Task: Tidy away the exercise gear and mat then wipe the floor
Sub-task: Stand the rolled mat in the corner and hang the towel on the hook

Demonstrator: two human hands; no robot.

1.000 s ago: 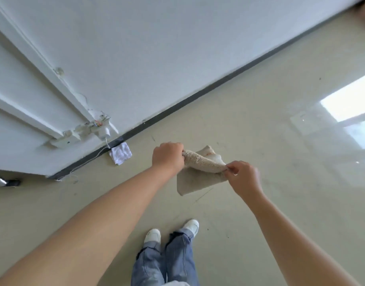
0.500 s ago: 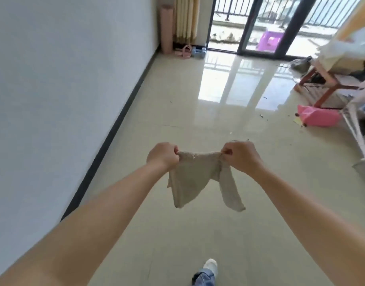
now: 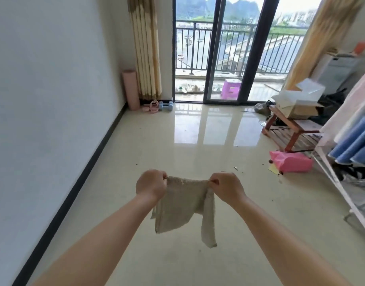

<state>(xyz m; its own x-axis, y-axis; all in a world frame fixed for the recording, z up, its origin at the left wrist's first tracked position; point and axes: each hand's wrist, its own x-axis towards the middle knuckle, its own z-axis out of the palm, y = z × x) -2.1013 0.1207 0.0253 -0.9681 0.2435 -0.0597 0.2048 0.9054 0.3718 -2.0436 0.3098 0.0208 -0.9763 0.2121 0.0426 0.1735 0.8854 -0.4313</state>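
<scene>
A beige cloth hangs in front of me, stretched by its top edge between both hands above the glossy cream floor. My left hand grips its left corner and my right hand grips its right corner. Far off in the left corner a rolled pink mat stands upright against the wall. Beside it on the floor lie pink ring-shaped gear and light blue dumbbells.
A white wall with a dark baseboard runs along my left. Glass balcony doors and curtains stand ahead. At right are a red wooden bench with boxes, a pink bag and a clothes rack.
My view swung from the wall and floor at my feet up to the whole room. The cloth went from bunched between my hands to spread out and hanging.
</scene>
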